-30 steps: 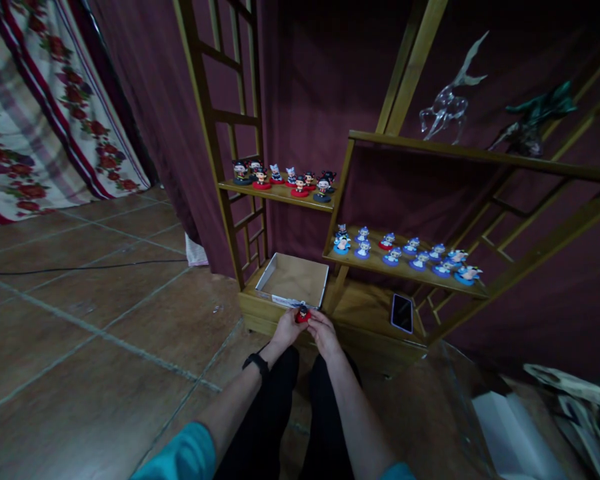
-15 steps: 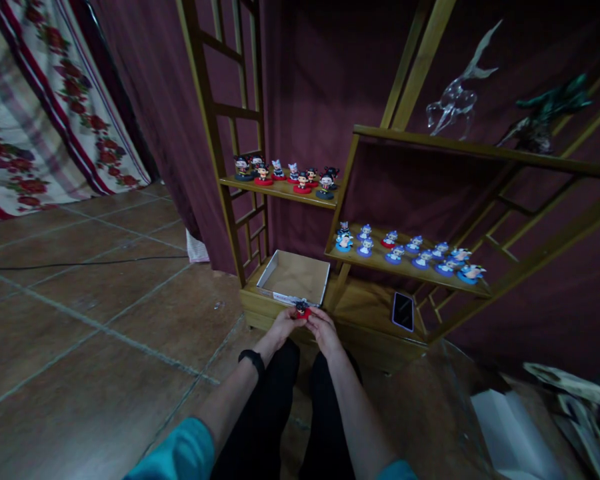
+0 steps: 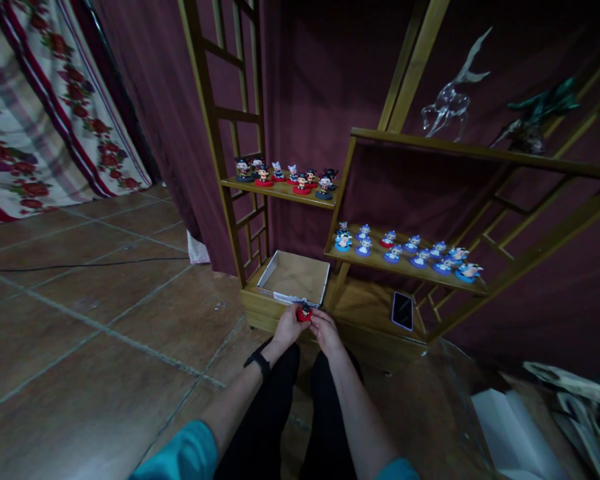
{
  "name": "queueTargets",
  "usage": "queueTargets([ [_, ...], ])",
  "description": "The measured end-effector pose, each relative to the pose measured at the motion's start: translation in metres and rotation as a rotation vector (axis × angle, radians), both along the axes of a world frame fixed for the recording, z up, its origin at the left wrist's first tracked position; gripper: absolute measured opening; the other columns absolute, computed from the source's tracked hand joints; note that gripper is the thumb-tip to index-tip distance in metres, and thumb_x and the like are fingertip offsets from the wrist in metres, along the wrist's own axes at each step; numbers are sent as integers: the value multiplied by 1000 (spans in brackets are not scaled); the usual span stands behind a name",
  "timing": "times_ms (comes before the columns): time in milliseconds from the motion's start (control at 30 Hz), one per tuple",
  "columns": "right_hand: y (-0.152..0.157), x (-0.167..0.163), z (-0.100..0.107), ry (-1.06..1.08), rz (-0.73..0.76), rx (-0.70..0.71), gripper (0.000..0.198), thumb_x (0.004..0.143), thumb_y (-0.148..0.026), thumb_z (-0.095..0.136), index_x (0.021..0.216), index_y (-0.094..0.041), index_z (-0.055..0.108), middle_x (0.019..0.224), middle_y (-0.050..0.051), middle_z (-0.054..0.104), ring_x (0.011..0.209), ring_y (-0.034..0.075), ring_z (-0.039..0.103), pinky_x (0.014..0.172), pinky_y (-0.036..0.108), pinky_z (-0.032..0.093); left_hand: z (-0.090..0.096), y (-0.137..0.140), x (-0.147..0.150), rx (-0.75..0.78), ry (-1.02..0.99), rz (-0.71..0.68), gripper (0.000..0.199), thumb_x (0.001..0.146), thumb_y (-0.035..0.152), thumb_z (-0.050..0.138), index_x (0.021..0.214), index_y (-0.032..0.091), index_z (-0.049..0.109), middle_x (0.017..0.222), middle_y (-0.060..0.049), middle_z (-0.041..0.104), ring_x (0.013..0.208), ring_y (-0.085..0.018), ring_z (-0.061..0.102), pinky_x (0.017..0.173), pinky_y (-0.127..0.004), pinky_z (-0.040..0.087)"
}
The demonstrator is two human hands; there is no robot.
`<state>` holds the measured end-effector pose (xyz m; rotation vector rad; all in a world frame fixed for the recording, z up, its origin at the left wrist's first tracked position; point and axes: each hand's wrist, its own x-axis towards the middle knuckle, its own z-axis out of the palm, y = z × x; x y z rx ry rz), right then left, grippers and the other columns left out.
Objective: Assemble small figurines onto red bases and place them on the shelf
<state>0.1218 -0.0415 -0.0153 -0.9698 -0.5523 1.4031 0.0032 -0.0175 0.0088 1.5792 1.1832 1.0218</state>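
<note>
Between my two hands is a small figurine [image 3: 305, 312] with a dark head and a red base. My left hand [image 3: 287, 326] grips it from the left, fingers closed at the base. From the right, the closed fingers of my right hand [image 3: 325, 329] hold the other side. Just beyond the hands, an open cardboard box [image 3: 300, 275] with white walls sits on the low shelf; its visible inside shows only bare cardboard. Similar figurines [image 3: 301, 183] on red and dark bases stand on the left shelf above the box.
Purple and blue figurines [image 3: 393, 253] line the right shelf [image 3: 375, 267]. Below lies a phone [image 3: 403, 311]. A glass deer-like ornament [image 3: 447, 110] and a green ornament [image 3: 535, 120] occupy the top shelf. A white carton [image 3: 510, 427] rests on the floor at lower right.
The figurine has turned and shifted slightly right in my fingers. My left hand has moved a little right with it, while the right hand stays nearly in place.
</note>
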Motion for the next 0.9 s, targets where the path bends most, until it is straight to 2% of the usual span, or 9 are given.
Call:
queueTargets([
  [167, 0, 0, -3, -10, 7, 8, 28, 57, -22, 67, 86, -19, 68, 89, 4, 72, 80, 19, 65, 73, 31, 47, 3, -8, -1, 190, 289, 2, 31, 65, 19, 63, 95, 16, 55, 92, -6, 58, 86, -18, 55, 77, -29, 41],
  [300, 0, 1, -4, -27, 38, 12, 28, 56, -21, 68, 83, -19, 68, 88, 4, 71, 79, 18, 64, 72, 29, 46, 6, -12, 1, 173, 426, 1, 33, 70, 21, 60, 102, 18, 53, 101, -9, 55, 89, -19, 56, 78, -28, 41],
  [567, 2, -3, -3, -88, 28, -15, 34, 51, -23, 71, 85, -20, 67, 82, 1, 71, 74, 18, 63, 66, 27, 46, 14, -15, 4, 80, 448, 6, 35, 70, 18, 59, 105, 18, 55, 108, -10, 54, 96, -21, 55, 83, -29, 40],
  [733, 5, -5, -8, -143, -7, -13, 37, 51, -22, 69, 88, -21, 67, 80, 0, 71, 73, 18, 62, 64, 27, 47, 10, -14, 5, 123, 457, -5, 34, 70, 15, 58, 105, 17, 56, 108, -10, 54, 94, -21, 56, 83, -29, 40],
  [900, 8, -4, -13, -149, -20, -9, 36, 52, -22, 69, 88, -20, 66, 82, 0, 70, 75, 18, 62, 66, 27, 46, 5, -10, 5, 160, 498, -29, 29, 71, 18, 57, 100, 16, 58, 101, -10, 55, 84, -19, 57, 76, -28, 41],
])
